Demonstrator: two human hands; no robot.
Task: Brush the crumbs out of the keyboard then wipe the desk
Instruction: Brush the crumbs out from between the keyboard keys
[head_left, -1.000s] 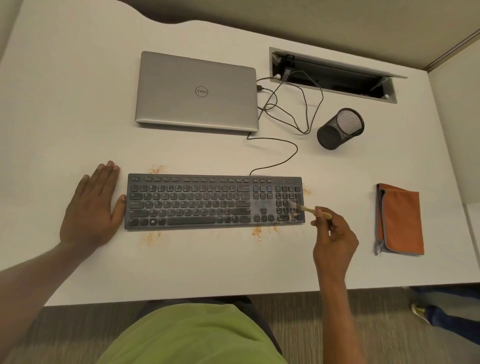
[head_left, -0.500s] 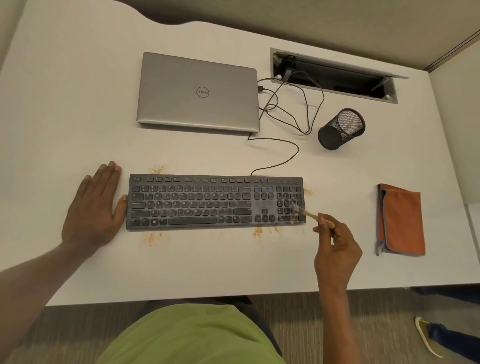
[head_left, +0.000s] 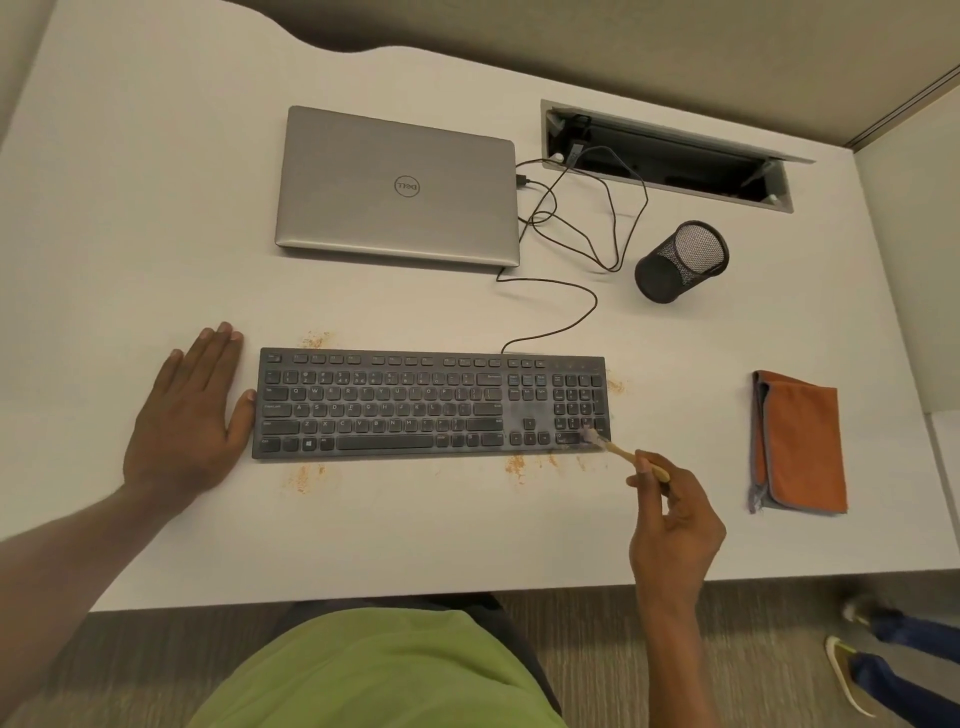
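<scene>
Left hand (head_left: 184, 415) flat on desk (head_left: 130, 208) beside keyboard (head_left: 415, 405), right hand (head_left: 672, 525) pinching brush (head_left: 623, 454) on numpad corner

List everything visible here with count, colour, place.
desk: 1, white, fills view.
keyboard: 1, dark grey, front centre.
crumbs: several patches, orange, around the keyboard.
brush: 1, wooden handle, bristles on keyboard's near right corner.
cloth: 1, orange, folded, right side.
laptop: 1, silver, closed, behind keyboard.
mesh cup: 1, black, right of laptop.
cable tray: 1, grey, open, back right.
cables: several, black, laptop to cable tray.
bystander's legs: blue, floor, bottom right.
left hand: flat beside keyboard's left end.
right hand: pinches brush handle.
</scene>
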